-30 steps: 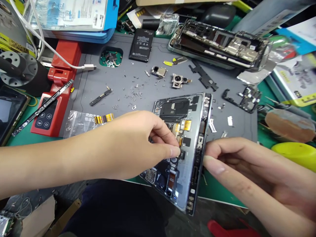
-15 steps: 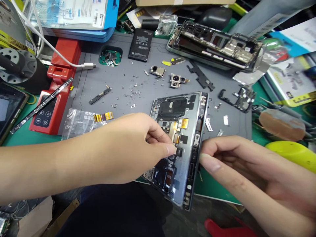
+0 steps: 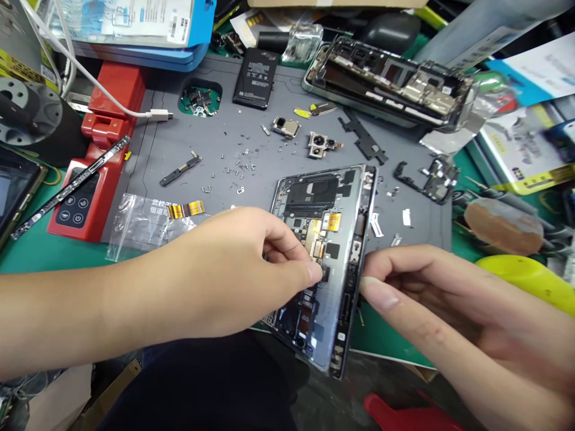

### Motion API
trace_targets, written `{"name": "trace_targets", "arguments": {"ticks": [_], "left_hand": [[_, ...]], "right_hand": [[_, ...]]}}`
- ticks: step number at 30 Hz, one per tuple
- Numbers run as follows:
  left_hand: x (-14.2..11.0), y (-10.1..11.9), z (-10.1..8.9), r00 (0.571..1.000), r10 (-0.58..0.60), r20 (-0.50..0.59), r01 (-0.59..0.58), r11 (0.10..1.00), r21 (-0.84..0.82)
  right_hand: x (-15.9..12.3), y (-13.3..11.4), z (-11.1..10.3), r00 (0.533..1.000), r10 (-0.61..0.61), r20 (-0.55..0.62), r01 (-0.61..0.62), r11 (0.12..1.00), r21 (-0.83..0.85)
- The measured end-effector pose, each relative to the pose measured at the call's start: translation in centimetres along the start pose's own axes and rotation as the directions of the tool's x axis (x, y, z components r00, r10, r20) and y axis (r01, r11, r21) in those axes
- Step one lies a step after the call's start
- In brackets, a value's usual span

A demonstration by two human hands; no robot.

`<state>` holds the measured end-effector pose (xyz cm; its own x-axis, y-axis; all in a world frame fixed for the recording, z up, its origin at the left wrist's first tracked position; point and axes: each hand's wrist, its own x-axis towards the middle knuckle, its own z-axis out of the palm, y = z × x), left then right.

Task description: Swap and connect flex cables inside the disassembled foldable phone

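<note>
A display panel [image 3: 344, 236], its silvery back bearing orange flex cables and small chips, stands tilted over the table's front edge. Along its right side runs a dark phone frame [image 3: 348, 305], lying close against the panel. My right hand [image 3: 417, 287] pinches that frame at the edge between thumb and index finger. Over the panel's middle, my left hand [image 3: 265, 263] is closed in a pinch beside a small black connector; whatever lies between its fingertips is hidden. The left hand also covers the panel's lower left part.
Small screws [image 3: 242, 167] and camera modules [image 3: 318, 145] lie scattered on the grey mat [image 3: 215, 143]. Behind them are a black battery [image 3: 256, 78] and another opened phone [image 3: 390, 84]. A red device [image 3: 96, 149] stands left, near a plastic bag [image 3: 139, 230].
The view has shifted slightly, so everything sits a little further left. Both hands keep nearly the same grip on the panel and frame.
</note>
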<state>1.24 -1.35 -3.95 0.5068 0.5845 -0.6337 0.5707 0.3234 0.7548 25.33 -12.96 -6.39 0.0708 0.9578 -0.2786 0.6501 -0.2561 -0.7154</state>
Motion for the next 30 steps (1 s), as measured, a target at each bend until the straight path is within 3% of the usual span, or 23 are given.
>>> {"name": "trace_targets", "arguments": {"ticks": [3,7,11,16,22,30], "left_hand": [[0.0,-0.3,0.1,0.998,0.043,-0.039,-0.042,0.999,0.009],[-0.2,-0.9,0.2,0.994,0.08,-0.071,-0.082,0.996,-0.03],[-0.4,-1.3,0.2,1.0,0.016,-0.026,-0.018,0.997,-0.079],[-0.4,-1.3,0.3,0.998,-0.045,0.034,0.05,0.988,-0.146],[-0.5,-1.4,0.6,1.0,-0.013,0.017,0.016,0.984,-0.178],[-0.2,-1.7,0.3,0.997,-0.018,0.073,0.035,0.97,-0.24]], "right_hand": [[0.0,-0.3,0.0,0.999,-0.03,0.028,0.031,0.999,-0.013],[-0.1,-0.6,-0.2,0.998,0.026,-0.051,-0.025,1.0,0.011],[-0.2,0.3,-0.6,0.988,-0.151,-0.04,0.149,0.987,-0.053],[-0.2,0.7,-0.7,0.983,-0.178,-0.035,0.174,0.981,-0.088],[0.7,0.3,-0.5,0.996,0.022,-0.09,-0.023,1.0,-0.017],[1.4,0.1,-0.5,0.993,0.058,-0.101,-0.057,0.998,0.014]]}}
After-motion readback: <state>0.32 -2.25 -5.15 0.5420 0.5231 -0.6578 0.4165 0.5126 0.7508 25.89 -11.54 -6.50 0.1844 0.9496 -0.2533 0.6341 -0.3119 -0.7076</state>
